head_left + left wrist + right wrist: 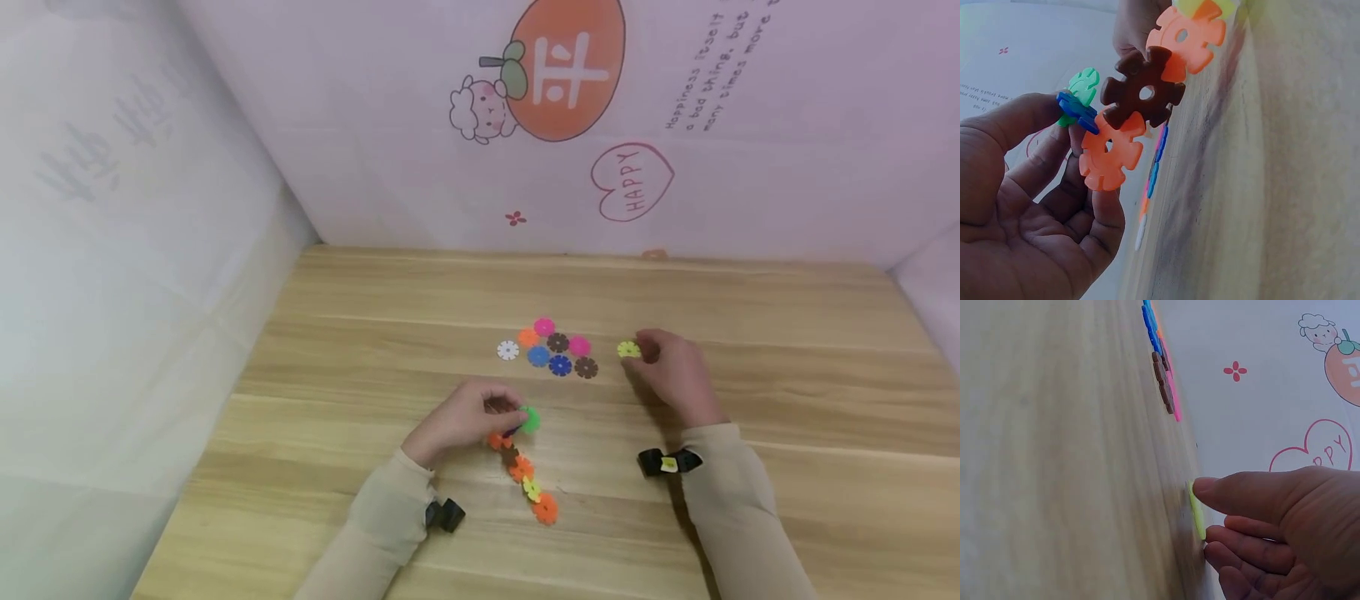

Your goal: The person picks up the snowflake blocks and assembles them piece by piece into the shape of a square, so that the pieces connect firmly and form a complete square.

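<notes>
Two pinches: left hand (468, 417) holds disc chain (522, 469) by blue-green end, trailing toward 5 o'clock, likely for control; right hand (675, 371) grips yellow disc (628, 349) by rim, 3 o'clock from loose discs (559, 366), probably sparing slots.

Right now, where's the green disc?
In the left wrist view, the green disc is at the fingertips of the left hand, against a blue disc.

Bkgd (375, 167) w/ "HAPPY" (634, 182), "平" (572, 72), "Happiness itself" (693, 67)
</notes>
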{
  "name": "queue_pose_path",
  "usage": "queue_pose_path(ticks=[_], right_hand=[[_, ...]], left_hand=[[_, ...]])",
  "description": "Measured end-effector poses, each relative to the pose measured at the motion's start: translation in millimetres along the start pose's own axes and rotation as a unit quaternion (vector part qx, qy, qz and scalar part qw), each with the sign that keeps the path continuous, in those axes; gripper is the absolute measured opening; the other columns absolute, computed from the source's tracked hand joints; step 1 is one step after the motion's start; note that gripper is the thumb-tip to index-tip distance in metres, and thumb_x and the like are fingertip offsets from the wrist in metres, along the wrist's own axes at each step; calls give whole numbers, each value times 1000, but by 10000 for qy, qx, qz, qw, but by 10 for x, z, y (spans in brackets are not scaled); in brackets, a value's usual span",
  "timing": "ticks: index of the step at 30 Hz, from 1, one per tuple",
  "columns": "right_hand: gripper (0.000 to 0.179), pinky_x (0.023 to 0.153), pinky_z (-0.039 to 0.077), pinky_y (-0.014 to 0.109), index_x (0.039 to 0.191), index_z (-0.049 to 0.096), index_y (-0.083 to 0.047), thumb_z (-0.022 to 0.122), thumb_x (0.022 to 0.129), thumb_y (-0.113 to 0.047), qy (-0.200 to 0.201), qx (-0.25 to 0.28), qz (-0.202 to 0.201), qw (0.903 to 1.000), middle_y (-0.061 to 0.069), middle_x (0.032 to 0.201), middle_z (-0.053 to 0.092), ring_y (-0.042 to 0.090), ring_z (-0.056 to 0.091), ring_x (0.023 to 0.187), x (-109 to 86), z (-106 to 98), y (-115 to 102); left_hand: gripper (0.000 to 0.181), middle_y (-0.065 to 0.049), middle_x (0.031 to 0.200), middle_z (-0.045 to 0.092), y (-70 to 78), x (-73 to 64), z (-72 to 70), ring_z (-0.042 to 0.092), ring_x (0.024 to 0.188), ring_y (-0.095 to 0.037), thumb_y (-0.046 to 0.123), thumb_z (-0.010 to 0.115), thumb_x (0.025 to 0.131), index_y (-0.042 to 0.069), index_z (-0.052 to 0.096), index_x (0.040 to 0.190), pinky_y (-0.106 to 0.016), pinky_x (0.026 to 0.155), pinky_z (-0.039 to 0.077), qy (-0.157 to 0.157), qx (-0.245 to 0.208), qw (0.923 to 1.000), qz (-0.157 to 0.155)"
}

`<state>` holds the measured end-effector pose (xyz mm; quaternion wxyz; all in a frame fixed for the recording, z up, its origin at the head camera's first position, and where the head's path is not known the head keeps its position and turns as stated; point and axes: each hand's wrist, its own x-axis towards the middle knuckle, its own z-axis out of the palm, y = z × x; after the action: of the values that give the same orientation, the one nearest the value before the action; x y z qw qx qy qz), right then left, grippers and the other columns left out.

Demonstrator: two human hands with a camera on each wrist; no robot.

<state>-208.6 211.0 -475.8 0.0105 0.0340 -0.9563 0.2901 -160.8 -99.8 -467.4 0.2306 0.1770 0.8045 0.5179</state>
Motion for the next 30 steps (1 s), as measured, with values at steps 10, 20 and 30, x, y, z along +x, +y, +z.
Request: queue_pose_path(ticks=[10,20,30], right_hand=[[42,80,48,49,120,56,4,67,84,-17,-49,-82,36,9999,23,104,64,33,60,92,36,-1,0],[39,78,48,47,115,60,2,70,82,-18,-146,-13,40,9999,22,101,64,32,59,90,32,7,8],[17,74,51,42,100,68,-8,69,85,-16,-334,260,-342,9985,13,92,68,25,63,84,-13,4,20]], left_hand=[[10,3,89,66,18,-1,1,61,84,-12,26,68,85,18,69,91,-25,77,51,93,-97,9998,-119],[9,4,88,65,2,17,1,61,83,-10,25,66,87,17,67,91,-23,77,51,143,33,9998,-153],[8,2,89,66,-12,26,3,62,84,-11,21,66,88,15,69,92,-24,76,52,46,-145,9999,-25]])
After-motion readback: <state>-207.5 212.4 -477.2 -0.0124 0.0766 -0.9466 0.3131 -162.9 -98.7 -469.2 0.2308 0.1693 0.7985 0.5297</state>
